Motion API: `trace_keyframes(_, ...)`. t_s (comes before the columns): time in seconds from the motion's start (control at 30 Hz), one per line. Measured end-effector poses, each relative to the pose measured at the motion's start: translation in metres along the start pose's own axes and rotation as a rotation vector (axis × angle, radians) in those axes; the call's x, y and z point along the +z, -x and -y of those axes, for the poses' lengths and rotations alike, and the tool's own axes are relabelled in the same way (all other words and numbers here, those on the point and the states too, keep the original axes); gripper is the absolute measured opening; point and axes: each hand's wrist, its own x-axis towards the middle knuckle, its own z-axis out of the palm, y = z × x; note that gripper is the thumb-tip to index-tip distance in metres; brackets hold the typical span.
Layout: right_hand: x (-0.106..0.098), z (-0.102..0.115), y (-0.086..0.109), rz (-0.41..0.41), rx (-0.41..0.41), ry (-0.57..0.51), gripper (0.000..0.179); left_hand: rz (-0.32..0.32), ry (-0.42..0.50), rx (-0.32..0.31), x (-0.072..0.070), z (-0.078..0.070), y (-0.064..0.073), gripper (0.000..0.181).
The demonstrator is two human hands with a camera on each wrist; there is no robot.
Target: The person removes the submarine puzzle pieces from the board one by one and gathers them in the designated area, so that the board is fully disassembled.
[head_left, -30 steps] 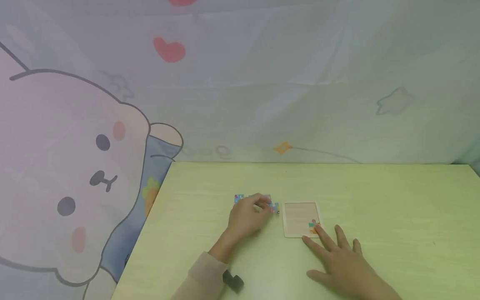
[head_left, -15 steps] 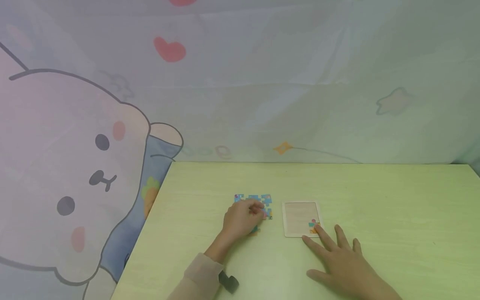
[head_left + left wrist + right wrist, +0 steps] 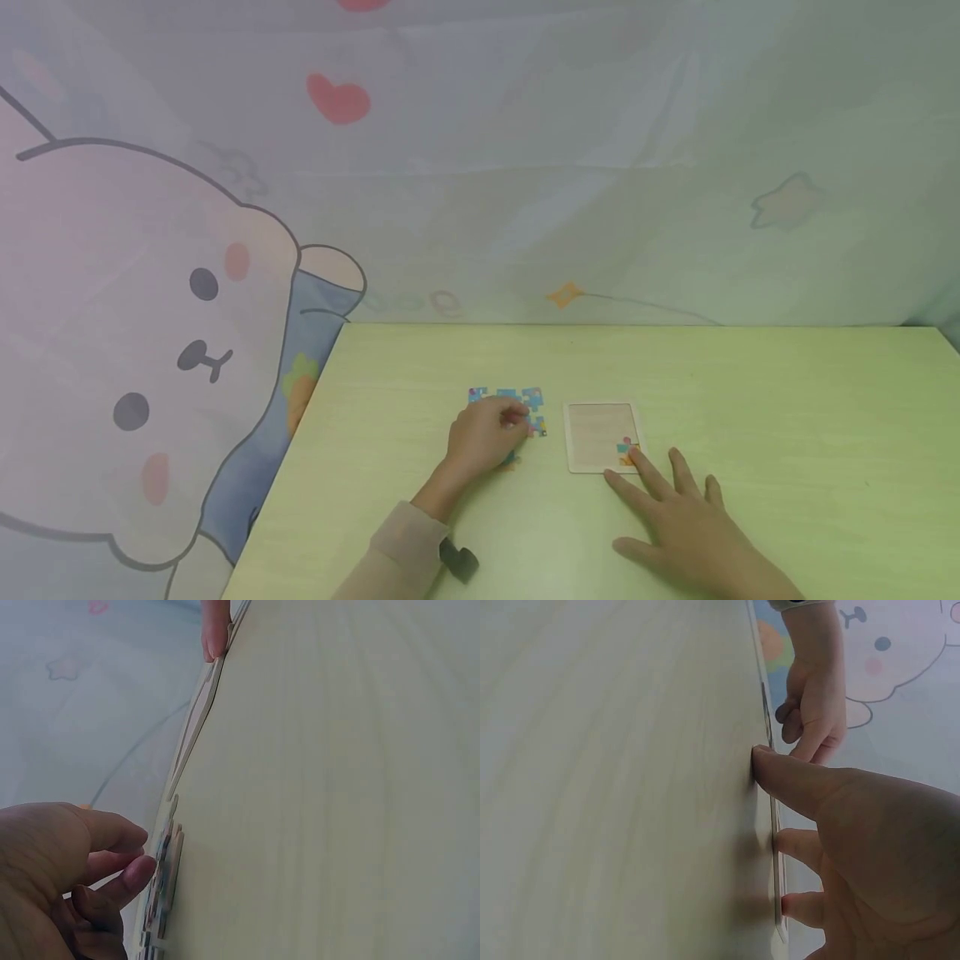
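My left hand (image 3: pixel 486 435) is over several blue jigsaw puzzle pieces (image 3: pixel 507 393) left of the frame. Its thumb and index finger pinch a blue puzzle piece (image 3: pixel 537 427) with a yellow edge; the palm hides other pieces. The left wrist view shows the pieces (image 3: pixel 161 885) edge-on beside the fingertips (image 3: pixel 140 871). To the right lies a square puzzle tray (image 3: pixel 600 429) with a pale rim. A small teal and orange section of puzzle (image 3: pixel 624 450) sits in its lower right corner. My right hand (image 3: pixel 682 525) has its fingers spread, the index fingertip on that section.
The pale green table (image 3: pixel 787 400) runs back to a hanging cloth (image 3: pixel 600 125) printed with a cartoon animal (image 3: pixel 150 358). A dark strap (image 3: pixel 459 560) sticks out beside the left sleeve (image 3: pixel 405 546).
My left hand has moved left and slightly nearer with the yellow-edged puzzle piece, uncovering other blue pieces behind it. It has barely moved in the last half second. My right hand stays in place.
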Motion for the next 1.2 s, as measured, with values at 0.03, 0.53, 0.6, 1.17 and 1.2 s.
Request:
trace_keyframes(0.03, 0.0, 0.0, 0.0, 0.0, 0.001, -0.002, 0.073, -0.001, -0.001, 0.0, 0.0, 0.0, 0.0, 0.018)
trace_keyframes(0.53, 0.0, 0.0, 0.001, -0.003, 0.0, -0.019, 0.074, 0.067, 0.064, 0.08, 0.022, -0.037, -0.004, 0.018)
trace_keyframes(0.6, 0.0, 0.0, 0.001, -0.002, 0.0, -0.019, 0.073, 0.078, 0.04, 0.089, 0.028, -0.043, -0.004, 0.018)
trace_keyframes(1.17, 0.002, -0.006, 0.002, -0.005, 0.026, -0.008, 0.075, 0.191, -0.056, 0.152, 0.075, -0.076, -0.018, 0.018)
trace_keyframes(1.2, 0.002, -0.006, 0.002, -0.005, 0.025, -0.006, 0.075, 0.189, -0.058, 0.148, 0.076, -0.076, -0.018, 0.017)
